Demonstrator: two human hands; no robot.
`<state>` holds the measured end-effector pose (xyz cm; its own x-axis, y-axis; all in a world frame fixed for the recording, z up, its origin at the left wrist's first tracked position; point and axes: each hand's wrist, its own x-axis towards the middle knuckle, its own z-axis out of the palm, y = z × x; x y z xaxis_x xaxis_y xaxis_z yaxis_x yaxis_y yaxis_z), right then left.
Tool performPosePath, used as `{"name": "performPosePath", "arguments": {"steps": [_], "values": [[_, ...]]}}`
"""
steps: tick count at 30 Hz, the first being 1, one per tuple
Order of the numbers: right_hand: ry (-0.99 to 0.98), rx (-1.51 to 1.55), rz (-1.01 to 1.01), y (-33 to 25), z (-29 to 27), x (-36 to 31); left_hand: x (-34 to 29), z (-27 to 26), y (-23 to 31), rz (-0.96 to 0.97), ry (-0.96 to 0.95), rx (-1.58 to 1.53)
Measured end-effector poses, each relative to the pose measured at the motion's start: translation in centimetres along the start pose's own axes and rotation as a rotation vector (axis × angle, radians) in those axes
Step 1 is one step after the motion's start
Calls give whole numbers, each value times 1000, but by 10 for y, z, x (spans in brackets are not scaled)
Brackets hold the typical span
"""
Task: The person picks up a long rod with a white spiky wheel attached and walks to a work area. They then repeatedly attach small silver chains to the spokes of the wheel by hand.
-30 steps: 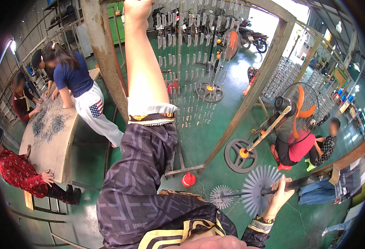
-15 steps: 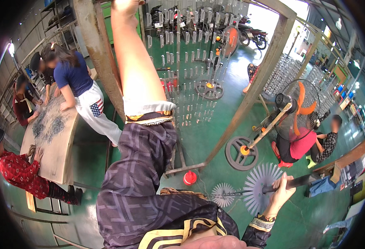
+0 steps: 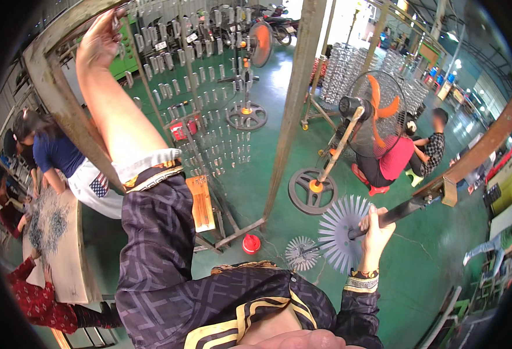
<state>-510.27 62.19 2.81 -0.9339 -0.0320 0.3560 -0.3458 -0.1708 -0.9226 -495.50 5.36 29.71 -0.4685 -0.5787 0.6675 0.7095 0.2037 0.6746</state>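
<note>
My left hand (image 3: 100, 42) is raised high at the upper left, beside the top bar of a rusty metal frame (image 3: 72, 96). Its fingers are curled together; whatever they hold, if anything, is too small to make out. Beyond that arm, rows of small shiny metal strips (image 3: 202, 75) hang one below another. Low on the right, my right hand (image 3: 376, 237) is wrapped around a dark pole (image 3: 404, 212). The pole carries a large grey slotted disc (image 3: 334, 237) right by my fingers and another slotted disc (image 3: 301, 255) farther along.
An orange-bladed pedestal fan (image 3: 377, 113) stands at the right on a round base, with two seated people behind it. Another fan (image 3: 260, 45) stands farther back. A red container (image 3: 251, 244) sits on the green floor. People work around a table (image 3: 72, 256) at the left.
The view has swung, so the fans and frame sit farther left. My left hand, cut off by the top edge before, now shows with curled fingers. My right hand still grips the pole.
</note>
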Motion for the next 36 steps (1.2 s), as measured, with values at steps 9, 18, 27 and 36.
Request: {"name": "performPosePath", "arguments": {"steps": [9,18,27,36], "values": [[-2,25,42,-4,-7,-2,2,-17,-2,-21,-269,-277],[105,-111,115,2,-13,-2,34,-66,-24,-150,-299,-274],[76,-134,69,-7,-9,-2,122,-174,-49,-281,-278,-373],[87,-161,37,-4,-12,1,112,-181,-46,-133,58,-306]]}}
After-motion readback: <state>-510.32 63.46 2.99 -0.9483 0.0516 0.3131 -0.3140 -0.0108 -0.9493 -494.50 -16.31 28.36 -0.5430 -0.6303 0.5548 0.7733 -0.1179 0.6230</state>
